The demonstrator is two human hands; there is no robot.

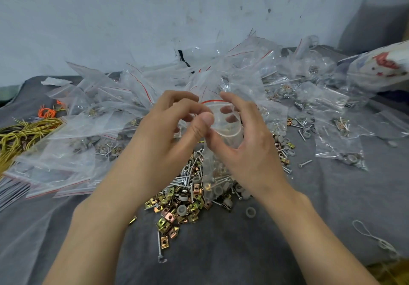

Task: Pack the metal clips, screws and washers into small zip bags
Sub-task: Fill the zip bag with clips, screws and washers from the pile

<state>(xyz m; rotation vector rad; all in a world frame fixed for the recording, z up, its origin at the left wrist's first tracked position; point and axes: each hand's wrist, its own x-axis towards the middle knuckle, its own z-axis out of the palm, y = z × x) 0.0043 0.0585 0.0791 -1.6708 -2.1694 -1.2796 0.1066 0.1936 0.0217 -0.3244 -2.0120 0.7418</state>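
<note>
head view: loose clips (164, 222), screws (188, 174) & washers (182, 210) piled on grey cloth (243, 251), just below both hands. left hand (174, 127) pinches the zip bag (226, 132) rim, right hand (250, 143) curls round its side. mouth held open facing up, bag hangs straight down onto the pile. prob. left is nearer the clips. filled bags (99, 112) heaped beyond.

Soft, even, shadowless light; wide-angle bending and blur at edges.
</note>
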